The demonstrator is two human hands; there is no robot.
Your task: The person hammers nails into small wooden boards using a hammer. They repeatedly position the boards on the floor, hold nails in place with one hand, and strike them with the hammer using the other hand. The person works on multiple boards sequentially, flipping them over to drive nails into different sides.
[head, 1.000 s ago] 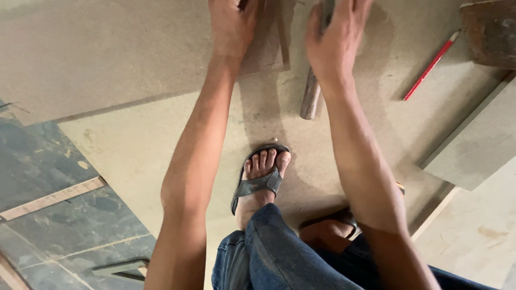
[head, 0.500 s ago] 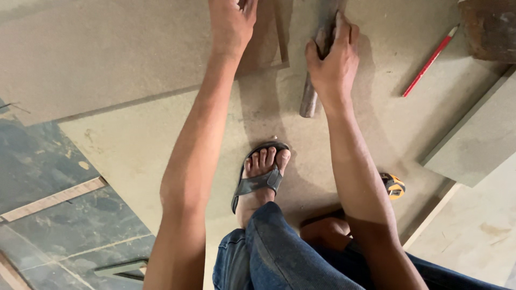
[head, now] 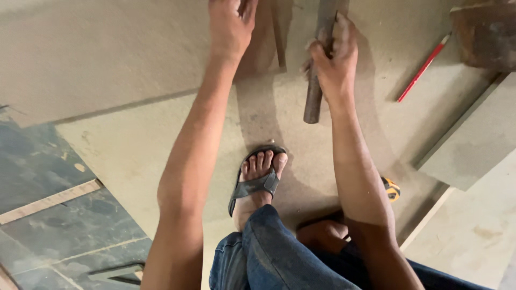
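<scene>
Our right hand (head: 334, 59) is closed around a dark cylindrical handle (head: 316, 91), fingers wrapped tight near its upper part, the butt end sticking out below the wrist side. Half a second ago that grip was looser and higher on the shaft, and a second ago the hand lay open over it; now the handle sits firmly in the fist and has tilted slightly, so the tool looks ready to be swung or pressed rather than merely picked up. Its working end runs off the top edge, so we cannot tell what kind of head it carries.

Left of the handle, our left hand (head: 231, 27) rests flat on the grey board (head: 134, 70), fingers pressed together near a thin wooden strip (head: 277, 37); it has barely moved, which suggests it is steadying the work.

Below the handle, our sandalled foot (head: 258, 180) stands on a second board (head: 161, 145). Right of the handle lies a red pencil (head: 423, 67), and beyond it a rusty brown block (head: 486, 35). Lower right of the handle, a yellow tape measure (head: 391, 189) peeks from behind our forearm, and a grey slab (head: 473, 139) leans nearby.
</scene>
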